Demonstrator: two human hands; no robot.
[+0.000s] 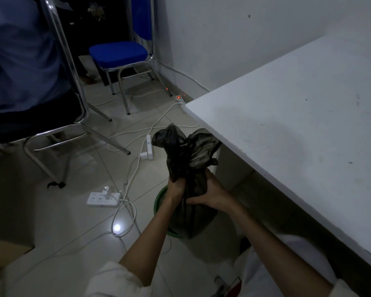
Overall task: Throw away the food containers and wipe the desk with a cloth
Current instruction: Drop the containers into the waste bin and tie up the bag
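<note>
Two hands wring the neck of a dark plastic bag [187, 155] beside the worktop [298, 125].

The left hand [176, 189] and right hand [213, 197] both grip the bag's gathered neck, and its loose top flares out above them. The bag's body hangs over a green bin [159, 201] on the tiled floor. At 3 o'clock lies the white worktop, at 9 o'clock a power strip [102, 199] among white cables, and at 11 o'clock a blue chair [118, 52].

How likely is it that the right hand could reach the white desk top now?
Probably not right away: the right hand, like the left hand, grips the black bag. Freed, nothing blocks the desk close beside it.
</note>
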